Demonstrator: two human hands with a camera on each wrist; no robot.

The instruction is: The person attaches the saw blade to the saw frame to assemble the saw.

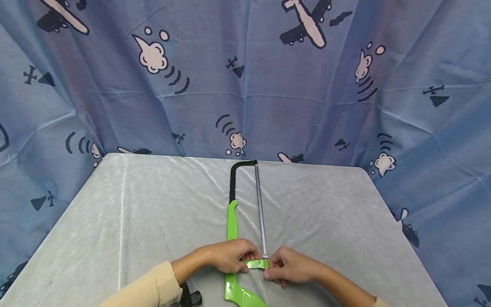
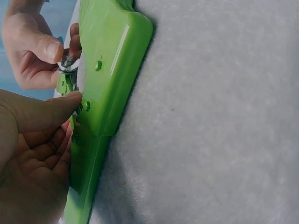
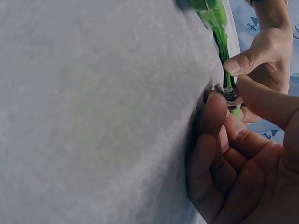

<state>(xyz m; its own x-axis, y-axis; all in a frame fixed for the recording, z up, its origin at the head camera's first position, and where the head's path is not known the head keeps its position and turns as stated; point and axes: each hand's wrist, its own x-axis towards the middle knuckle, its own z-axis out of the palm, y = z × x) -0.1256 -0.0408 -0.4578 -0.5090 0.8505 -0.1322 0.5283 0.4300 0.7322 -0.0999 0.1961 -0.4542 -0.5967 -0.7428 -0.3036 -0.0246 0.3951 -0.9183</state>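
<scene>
A hacksaw with a green handle and black front frame lies on the grey cloth, its silver blade along the right side. My left hand reaches over the frame and pinches the green crossbar at the blade's near end between thumb and fingers. On the other side, my right hand pinches at the crossbar's outer end. There, the left wrist view shows a threaded bolt with a metal wing nut at the right thumb. In the right wrist view, thumb and fingertips partly hide that nut.
A black tool-like object lies by the left sleeve at the near edge, partly hidden. Grey velvety cloth covers the table. Behind it hangs a blue patterned curtain.
</scene>
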